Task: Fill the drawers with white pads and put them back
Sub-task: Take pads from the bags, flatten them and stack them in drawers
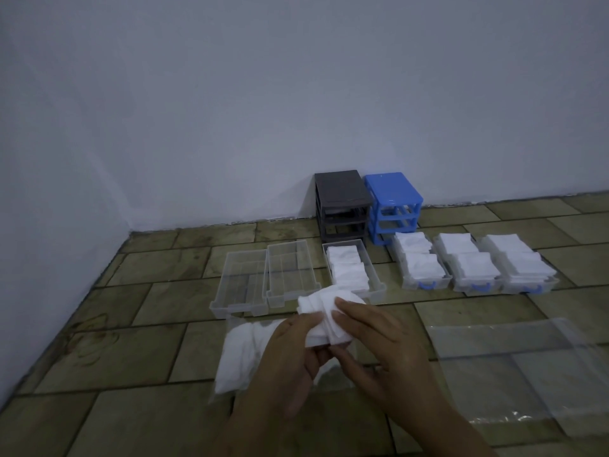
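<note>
Both hands, left hand [290,354] & right hand [379,351], are gripping a stack of white pads [324,319] above the floor, prob. squaring it for the half-filled drawer [372,275] w/ two empty drawers [244,305] waiting beside.

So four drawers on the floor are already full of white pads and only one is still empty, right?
Not quite: two are still empty. The head view shows two clear empty drawers side by side at the left. Four are indeed full: one before the grey rack and three with blue handles near the blue rack.
</note>
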